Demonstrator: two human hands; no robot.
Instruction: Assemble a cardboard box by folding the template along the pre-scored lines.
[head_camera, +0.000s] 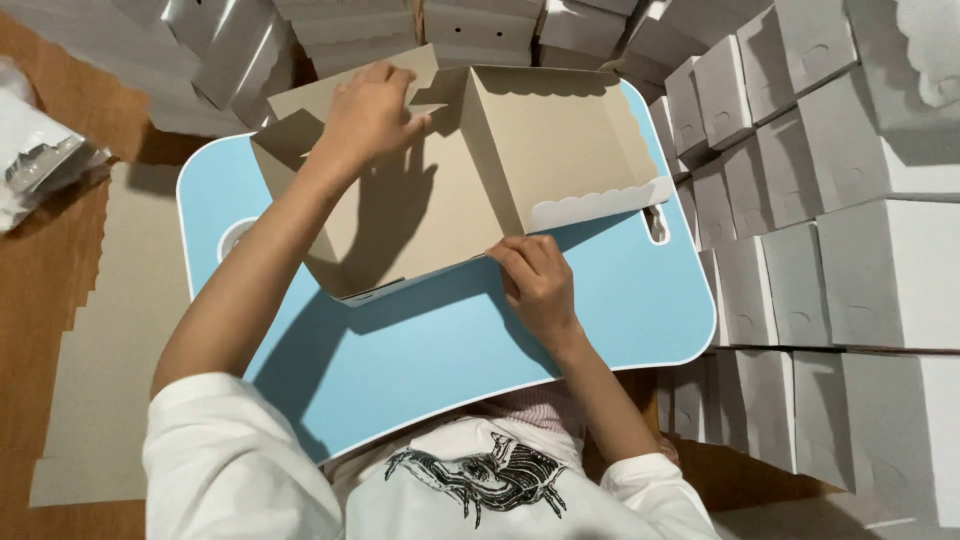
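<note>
Two hands, left hand (370, 115) and right hand (537, 280), grip one cardboard box (450, 190)

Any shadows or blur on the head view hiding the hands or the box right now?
Head view: sharp and evenly lit; left hand casts a shadow inside the cardboard box; arms shade the blue tray table; right hand unobscured.

Light blue table (420, 360) with white rim, set over brown floor (40, 300). On top, half-folded cardboard box (440, 200), brown inside, scalloped white edge. Flat cardboard sheet (110, 340) on floor at left.
</note>
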